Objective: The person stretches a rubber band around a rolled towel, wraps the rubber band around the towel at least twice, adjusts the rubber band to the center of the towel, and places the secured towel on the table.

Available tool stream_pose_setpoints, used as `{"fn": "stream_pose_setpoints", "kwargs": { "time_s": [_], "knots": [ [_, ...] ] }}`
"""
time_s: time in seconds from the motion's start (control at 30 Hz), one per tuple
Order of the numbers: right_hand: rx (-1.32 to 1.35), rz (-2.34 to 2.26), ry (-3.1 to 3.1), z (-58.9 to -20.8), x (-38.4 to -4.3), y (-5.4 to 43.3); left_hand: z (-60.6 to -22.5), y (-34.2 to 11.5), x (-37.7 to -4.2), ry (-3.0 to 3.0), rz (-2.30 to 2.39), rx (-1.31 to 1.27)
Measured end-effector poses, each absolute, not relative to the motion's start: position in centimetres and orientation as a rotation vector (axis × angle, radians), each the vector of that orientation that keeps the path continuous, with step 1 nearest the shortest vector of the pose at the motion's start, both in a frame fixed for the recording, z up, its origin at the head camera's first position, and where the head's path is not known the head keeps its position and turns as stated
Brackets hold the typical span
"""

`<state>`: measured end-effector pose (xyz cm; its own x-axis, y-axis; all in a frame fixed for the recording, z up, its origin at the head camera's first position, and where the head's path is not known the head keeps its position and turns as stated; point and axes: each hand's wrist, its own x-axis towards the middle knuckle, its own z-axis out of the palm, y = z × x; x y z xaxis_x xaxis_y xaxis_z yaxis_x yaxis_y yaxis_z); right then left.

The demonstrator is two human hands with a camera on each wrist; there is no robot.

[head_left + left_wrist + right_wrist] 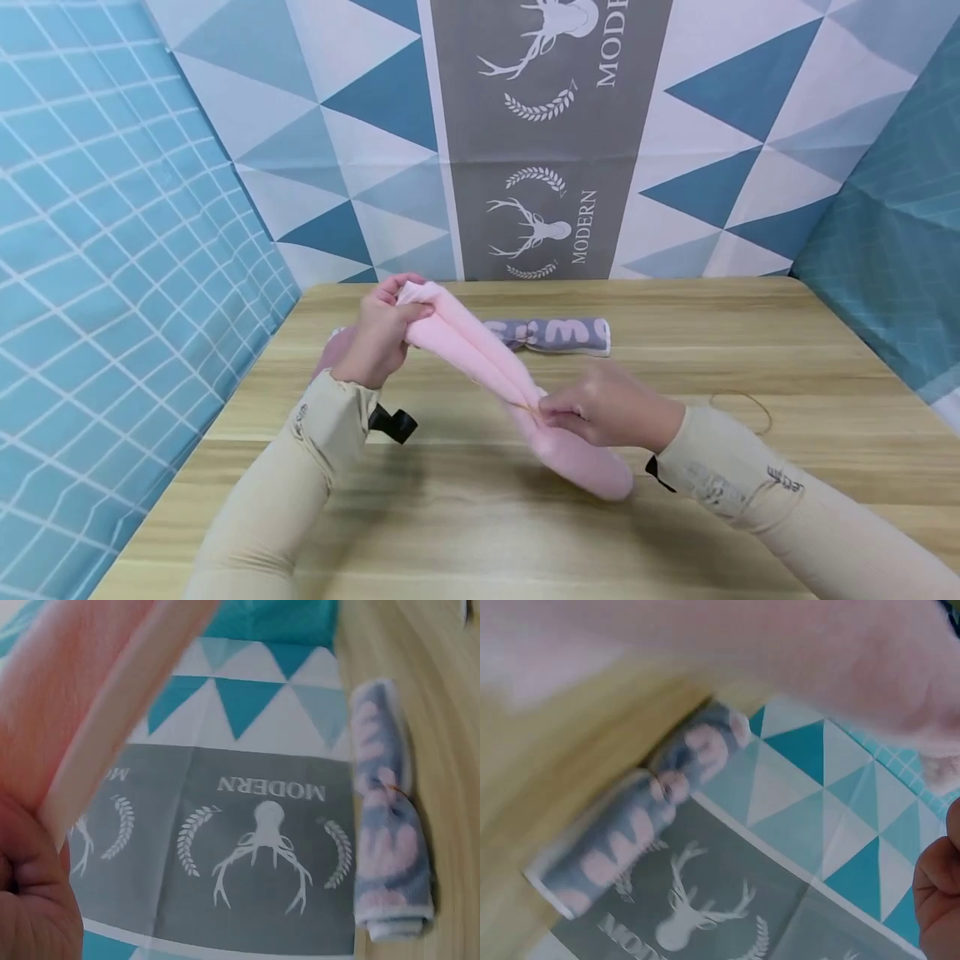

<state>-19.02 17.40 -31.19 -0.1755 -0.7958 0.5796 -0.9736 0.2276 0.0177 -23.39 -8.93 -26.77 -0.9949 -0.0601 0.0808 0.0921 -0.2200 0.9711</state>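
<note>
A rolled pink towel (pixel 480 342) slants above the table from upper left to lower right. My left hand (pixel 382 329) grips its upper end, thumb on the near side. With curled fingers my right hand (pixel 611 408) pinches a thin orange rubber band (pixel 523 407) at the towel's waist, where the roll narrows. The towel's lower end hangs past the right hand. Close up in the left wrist view, the towel (pixel 67 697) rises from the left hand (pixel 37 892). Its blurred pink fabric (pixel 780 660) spans the top of the right wrist view.
Behind the pink towel lies a grey-and-pink rolled towel (pixel 570 335), cinched by a band. A mauve-pink item (pixel 333 350) is partly hidden behind the left hand. One loose rubber band (pixel 757 404) lies on the right of the wooden table (pixel 480 533). Patterned cloth hangs behind.
</note>
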Motion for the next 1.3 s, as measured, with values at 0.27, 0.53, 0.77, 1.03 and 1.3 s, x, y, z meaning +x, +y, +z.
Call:
{"fn": "stream_pose_setpoints", "kwargs": {
  "time_s": [0.27,0.53,0.77,1.03,1.3],
  "knots": [
    [1.513,0.487,-2.022,-30.9,-19.9,18.4,-27.0,-8.6,-23.4,-2.188,-2.195,-0.435],
    [1.505,0.346,-2.129,-30.9,-20.8,18.8,-28.2,-9.5,-23.2,-2.55,-1.748,-0.724],
    [1.364,0.351,-2.624,-32.9,-21.2,20.5,-29.7,-9.9,-23.5,-2.606,-1.634,-0.662],
    [0.84,0.108,-3.23,-36.5,-18.0,20.1,-31.2,-11.2,-23.1,-2.677,-1.622,-0.379],
    [0.837,0.124,-3.261,-36.7,-18.5,21.1,-32.9,-12.0,-22.8,-2.688,-1.683,-0.151]
  ]
}}
